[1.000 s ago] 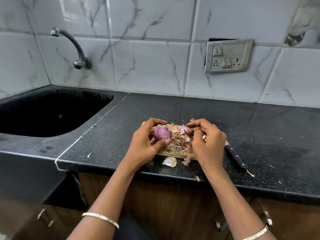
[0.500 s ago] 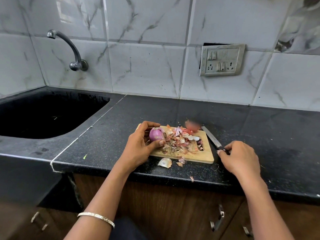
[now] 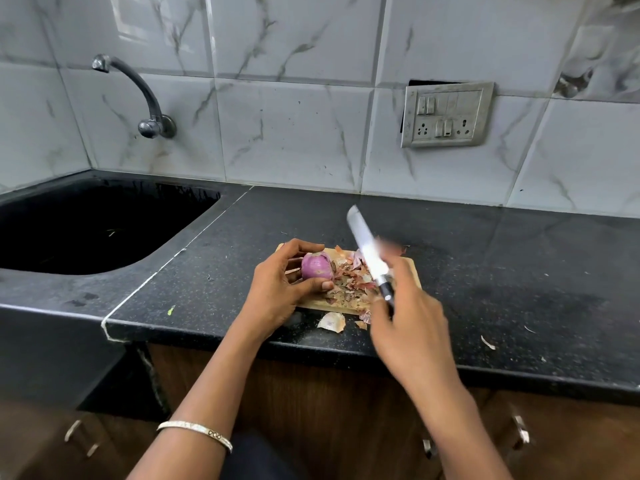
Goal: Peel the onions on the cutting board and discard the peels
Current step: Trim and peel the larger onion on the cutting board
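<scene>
Since half a second ago, the right hand (image 3: pixel 407 327) has lifted the knife (image 3: pixel 369 252) off the counter and brought it in over the right half of the cutting board (image 3: pixel 329 306), where before the knife lay flat beside the board. That hand now grips the black handle, with the pale blade pointing up and away and leaning to the left; both hand and blade are blurred by motion. The left hand (image 3: pixel 277 289) has stayed where it was, its fingers and thumb curled round a purple onion (image 3: pixel 316 266) that sits at the left end of the wooden board, thumb on the near side and fingers over the top. A heap of dry pink and brown peels (image 3: pixel 349 285) covers the middle of the board, between the onion and the knife. One larger pale peel (image 3: pixel 332 321) lies off the board on the black speckled counter (image 3: pixel 502 271), just beside the board's near edge, and a small scrap (image 3: pixel 487 342) lies well apart to the right. A thin metal bangle (image 3: pixel 195 431) circles the left wrist. To the left is a dark sink (image 3: pixel 86 226) with a curved tap (image 3: pixel 138 95) on the marble-tiled wall, and a switch panel (image 3: pixel 446 114) is set in the wall behind the board.
</scene>
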